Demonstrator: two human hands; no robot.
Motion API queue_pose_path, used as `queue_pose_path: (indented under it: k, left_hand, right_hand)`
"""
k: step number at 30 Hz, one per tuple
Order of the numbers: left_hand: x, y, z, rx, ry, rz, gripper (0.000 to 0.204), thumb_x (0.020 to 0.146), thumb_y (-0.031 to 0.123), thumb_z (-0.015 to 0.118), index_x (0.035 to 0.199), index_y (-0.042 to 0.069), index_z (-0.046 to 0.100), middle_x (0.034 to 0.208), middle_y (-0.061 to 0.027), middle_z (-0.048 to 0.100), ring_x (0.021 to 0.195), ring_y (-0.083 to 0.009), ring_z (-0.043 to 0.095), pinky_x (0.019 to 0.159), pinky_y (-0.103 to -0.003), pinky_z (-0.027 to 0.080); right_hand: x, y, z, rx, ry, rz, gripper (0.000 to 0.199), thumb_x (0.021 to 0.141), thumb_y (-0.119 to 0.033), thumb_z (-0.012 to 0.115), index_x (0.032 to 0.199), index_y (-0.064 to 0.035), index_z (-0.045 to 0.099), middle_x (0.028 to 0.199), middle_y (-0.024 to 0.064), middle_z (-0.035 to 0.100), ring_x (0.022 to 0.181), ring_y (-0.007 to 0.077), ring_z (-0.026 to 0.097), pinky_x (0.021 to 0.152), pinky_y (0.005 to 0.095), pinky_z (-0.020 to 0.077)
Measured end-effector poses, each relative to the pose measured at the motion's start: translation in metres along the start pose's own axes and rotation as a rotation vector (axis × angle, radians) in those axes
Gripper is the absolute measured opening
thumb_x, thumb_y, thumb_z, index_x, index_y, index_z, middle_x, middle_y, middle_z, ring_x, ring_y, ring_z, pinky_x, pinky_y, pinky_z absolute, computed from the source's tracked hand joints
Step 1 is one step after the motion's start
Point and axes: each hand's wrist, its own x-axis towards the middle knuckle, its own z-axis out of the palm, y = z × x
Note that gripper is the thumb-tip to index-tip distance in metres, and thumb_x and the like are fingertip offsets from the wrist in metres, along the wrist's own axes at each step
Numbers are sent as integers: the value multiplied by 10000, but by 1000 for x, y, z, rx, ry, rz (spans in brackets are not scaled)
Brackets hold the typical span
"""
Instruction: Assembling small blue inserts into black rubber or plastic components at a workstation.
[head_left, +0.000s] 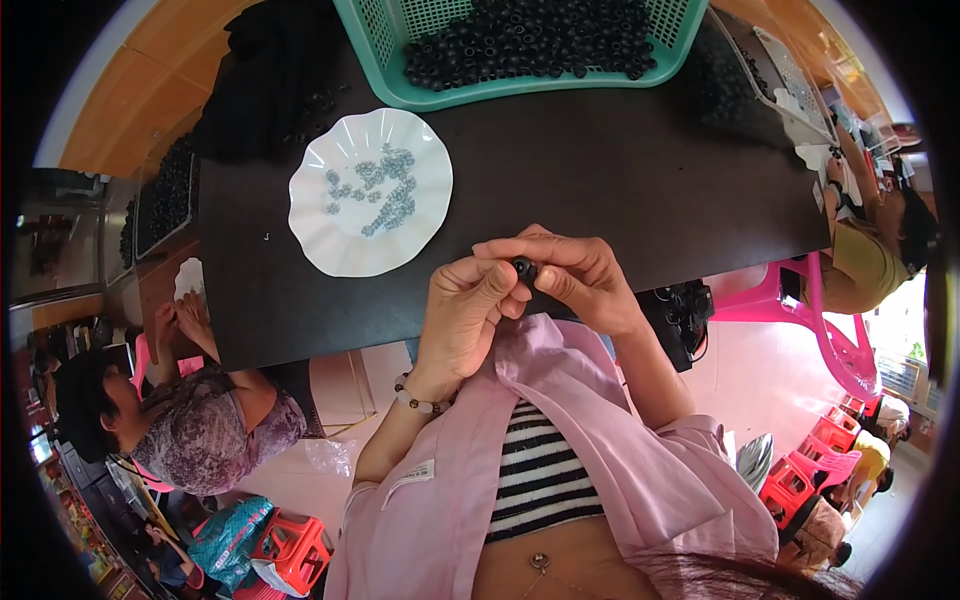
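Note:
My left hand [466, 312] and my right hand [577, 277] meet at the near edge of a black table [620, 190]. Between their fingertips they pinch a small black round part [523, 268]. A white scalloped plate [371, 191] with several small grey metal pieces lies on the table just beyond my left hand. Farther back stands a teal plastic basket [520, 92] filled with several black round parts like the one held.
A person in a patterned top [215, 425] sits at the left, hands near a small white dish. Another person in a yellow top [865, 262] works at the right end. Pink and red plastic stools [810, 460] stand on the floor. A black tray of parts [170, 190] sits left.

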Motion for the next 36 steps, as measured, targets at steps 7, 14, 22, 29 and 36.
queue_pose_path:
  k: [7, 14, 22, 29, 36]
  left_hand:
    - [1, -4, -1, 106, 23, 33, 204, 854, 220, 686, 873, 17, 691, 739, -60, 670, 607, -78, 569, 578, -194, 468]
    - [1, -5, -3, 61, -17, -53, 225, 880, 236, 659, 920, 15, 678, 734, -39, 652, 605, -77, 561, 579, -196, 460]
    - [6, -14, -12, -78, 24, -58, 219, 949, 251, 559, 978, 47, 633, 809, -12, 628, 679, -84, 563, 652, -232, 473]
    - [8, -9, -3, 34, 113, -69, 289, 953, 293, 550, 1080, 38, 596, 860, 7, 587, 701, -73, 499, 692, -239, 435]
    - [5, -9, -17, 21, 67, -21, 240, 956, 175, 543, 1132, 16, 579, 900, -12, 610, 750, -82, 553, 731, -249, 478]
  right_hand:
    - [0, 2, -3, -30, -11, -5, 325, 909, -139, 587, 1198, 6, 614, 828, 18, 591, 842, 90, 505, 778, 226, 439]
    - [-4, 4, -4, -3, 61, -5, 250, 888, -85, 606, 1108, 21, 660, 922, 73, 653, 907, 133, 569, 824, 270, 478]
    - [-1, 8, 2, -308, 199, -44, 256, 842, 38, 573, 1065, -25, 683, 847, 55, 590, 819, 126, 568, 750, 238, 477]
    - [-1, -31, -31, -512, 257, -143, 231, 872, -77, 605, 1092, -65, 675, 927, 26, 629, 824, 110, 526, 791, 246, 418]
    - [19, -132, -128, -1138, 899, -508, 253, 847, -110, 631, 1093, -71, 674, 922, 16, 660, 787, 72, 558, 725, 232, 444]
